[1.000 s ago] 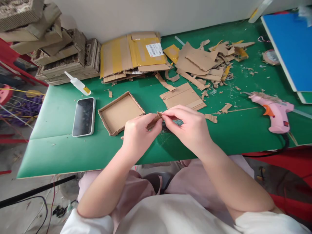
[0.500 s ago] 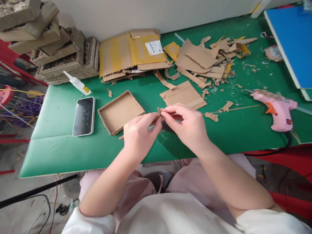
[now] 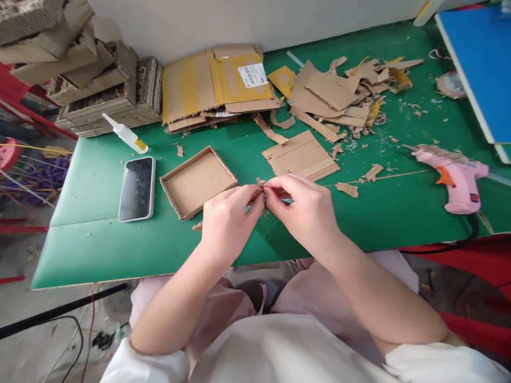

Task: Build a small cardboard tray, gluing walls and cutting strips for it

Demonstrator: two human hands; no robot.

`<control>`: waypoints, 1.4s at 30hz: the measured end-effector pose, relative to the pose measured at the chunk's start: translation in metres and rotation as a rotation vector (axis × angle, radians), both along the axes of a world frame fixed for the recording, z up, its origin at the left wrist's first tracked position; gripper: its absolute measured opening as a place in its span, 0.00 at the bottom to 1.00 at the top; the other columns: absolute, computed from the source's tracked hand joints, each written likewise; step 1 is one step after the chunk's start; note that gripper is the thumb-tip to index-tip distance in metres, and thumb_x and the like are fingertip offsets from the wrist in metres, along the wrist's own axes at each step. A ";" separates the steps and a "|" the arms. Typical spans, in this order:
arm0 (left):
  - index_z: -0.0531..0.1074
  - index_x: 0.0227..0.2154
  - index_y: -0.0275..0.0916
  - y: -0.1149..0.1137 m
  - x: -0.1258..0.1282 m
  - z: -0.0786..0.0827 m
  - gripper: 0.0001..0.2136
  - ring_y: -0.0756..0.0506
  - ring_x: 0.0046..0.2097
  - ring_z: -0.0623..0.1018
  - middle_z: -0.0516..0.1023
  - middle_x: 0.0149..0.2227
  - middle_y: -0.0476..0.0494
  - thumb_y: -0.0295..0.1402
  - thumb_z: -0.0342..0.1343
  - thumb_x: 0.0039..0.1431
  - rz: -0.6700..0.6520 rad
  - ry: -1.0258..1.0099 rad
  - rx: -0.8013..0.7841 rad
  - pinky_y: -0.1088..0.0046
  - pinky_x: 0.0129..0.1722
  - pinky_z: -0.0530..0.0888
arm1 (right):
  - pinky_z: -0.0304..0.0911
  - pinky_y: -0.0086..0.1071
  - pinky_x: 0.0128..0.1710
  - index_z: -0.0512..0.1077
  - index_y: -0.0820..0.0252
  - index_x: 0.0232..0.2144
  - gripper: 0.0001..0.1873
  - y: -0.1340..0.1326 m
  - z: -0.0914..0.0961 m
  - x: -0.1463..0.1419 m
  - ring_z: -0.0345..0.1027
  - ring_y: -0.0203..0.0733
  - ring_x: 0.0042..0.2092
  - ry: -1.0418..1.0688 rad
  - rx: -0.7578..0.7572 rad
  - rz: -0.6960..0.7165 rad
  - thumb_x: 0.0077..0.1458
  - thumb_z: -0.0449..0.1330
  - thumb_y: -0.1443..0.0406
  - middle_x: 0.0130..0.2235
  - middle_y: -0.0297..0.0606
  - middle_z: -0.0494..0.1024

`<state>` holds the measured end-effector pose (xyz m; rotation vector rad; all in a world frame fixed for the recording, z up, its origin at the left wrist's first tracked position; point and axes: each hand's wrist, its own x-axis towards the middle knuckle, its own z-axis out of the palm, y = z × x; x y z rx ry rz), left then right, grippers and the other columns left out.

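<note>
Your right hand [image 3: 309, 206] shifts slightly nearer you; both hands pinch a cardboard scrap [image 3: 261, 182], left hand [image 3: 227, 221] likely steadying it

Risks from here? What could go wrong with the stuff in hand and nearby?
1. The small cardboard strip, pinched by the left hand and right hand, looks ragged; it might tear or crease.
2. The left hand sits right by the shallow cardboard tray, so a slip could bump it.
3. The pink glue gun lies near the front edge, its black cord running off it; a snag could drag the gun.
</note>
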<state>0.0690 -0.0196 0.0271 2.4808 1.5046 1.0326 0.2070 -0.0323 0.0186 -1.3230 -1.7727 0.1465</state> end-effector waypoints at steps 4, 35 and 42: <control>0.73 0.23 0.38 -0.006 0.005 0.000 0.08 0.54 0.21 0.73 0.76 0.19 0.52 0.27 0.54 0.56 0.005 0.043 0.274 0.79 0.21 0.65 | 0.65 0.26 0.28 0.72 0.59 0.27 0.05 0.004 -0.007 -0.003 0.71 0.33 0.27 0.133 -0.083 -0.056 0.52 0.57 0.70 0.27 0.33 0.78; 0.75 0.37 0.41 -0.009 -0.005 0.022 0.05 0.51 0.33 0.81 0.82 0.33 0.50 0.30 0.57 0.58 -0.224 -0.425 -0.437 0.79 0.35 0.78 | 0.70 0.33 0.35 0.74 0.55 0.36 0.10 -0.008 0.029 0.018 0.74 0.38 0.34 -0.090 0.254 0.118 0.55 0.57 0.72 0.32 0.37 0.80; 0.75 0.30 0.39 -0.010 -0.001 0.018 0.03 0.53 0.26 0.76 0.79 0.25 0.52 0.28 0.56 0.57 -0.157 -0.172 -0.030 0.82 0.27 0.73 | 0.68 0.30 0.33 0.71 0.57 0.30 0.07 -0.012 0.027 0.012 0.71 0.37 0.31 -0.137 0.247 0.061 0.54 0.57 0.73 0.28 0.36 0.78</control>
